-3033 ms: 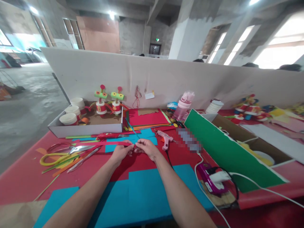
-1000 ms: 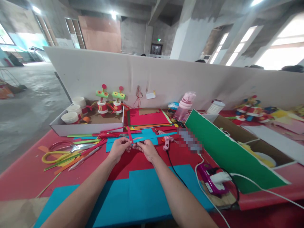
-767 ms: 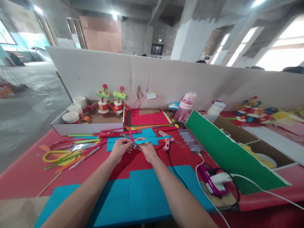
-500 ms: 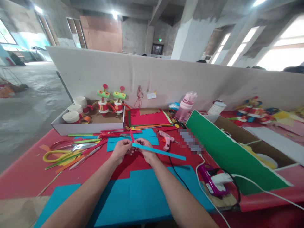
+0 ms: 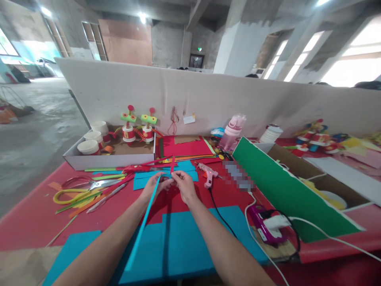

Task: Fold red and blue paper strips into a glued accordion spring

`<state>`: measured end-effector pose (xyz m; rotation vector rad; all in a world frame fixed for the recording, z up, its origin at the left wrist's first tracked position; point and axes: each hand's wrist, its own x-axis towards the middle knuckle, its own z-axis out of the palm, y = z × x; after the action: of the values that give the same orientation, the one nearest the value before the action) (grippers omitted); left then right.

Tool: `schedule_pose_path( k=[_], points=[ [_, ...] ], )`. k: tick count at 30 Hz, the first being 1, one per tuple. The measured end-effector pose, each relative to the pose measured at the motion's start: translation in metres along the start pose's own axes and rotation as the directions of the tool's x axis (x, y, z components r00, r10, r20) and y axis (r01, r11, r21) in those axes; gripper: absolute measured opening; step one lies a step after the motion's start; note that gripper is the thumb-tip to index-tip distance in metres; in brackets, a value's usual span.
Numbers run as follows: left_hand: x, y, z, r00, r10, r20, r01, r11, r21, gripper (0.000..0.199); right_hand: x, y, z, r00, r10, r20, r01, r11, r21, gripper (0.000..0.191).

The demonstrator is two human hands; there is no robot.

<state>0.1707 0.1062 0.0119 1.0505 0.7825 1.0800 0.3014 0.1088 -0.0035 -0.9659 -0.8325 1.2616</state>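
Observation:
My left hand is closed on a long blue paper strip, whose free end hangs down toward me over my left forearm. Close beside it, my right hand pinches a red paper strip that points away from me. The two strips seem to meet between my fingertips, but the fingers hide the join. Beyond my hands lie blue paper pieces, and a pink glue gun rests to the right with its cord trailing toward me. Large blue sheets are spread under my forearms.
Yellow-handled scissors lie among paper strips at left. A white-sided box holds cups and paper figures. A pink bottle stands at the back. At right are a purple power strip with cables and a green-sided box.
The blue strip's free end has swung from the right, across my right wrist, round to the left and toward me. The red strip now leans to the right.

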Motion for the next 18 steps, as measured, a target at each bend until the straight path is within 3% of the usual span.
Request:
schedule_pose_path(
  k=[6, 12, 18],
  points=[
    [0.0028, 0.0009, -0.0059, 0.989, 0.038, -0.142, -0.032, 0.999, 0.040, 0.027, -0.0027, -0.0022, 0.0017, 0.996, 0.064, 0.066, -0.063, 0.998, -0.011, 0.030],
    [0.0037, 0.0023, -0.0088, 0.983, 0.084, -0.161, -0.059, 0.987, 0.152, 0.026, -0.0035, -0.0079, -0.0008, 0.972, 0.169, 0.164, -0.177, 0.984, 0.035, 0.034],
    [0.0009, 0.0048, -0.0050, 0.986, 0.077, -0.150, -0.050, 0.983, 0.176, 0.024, -0.0031, -0.0099, -0.0026, 0.971, 0.174, 0.163, -0.183, 0.982, 0.041, 0.034]
  ],
)
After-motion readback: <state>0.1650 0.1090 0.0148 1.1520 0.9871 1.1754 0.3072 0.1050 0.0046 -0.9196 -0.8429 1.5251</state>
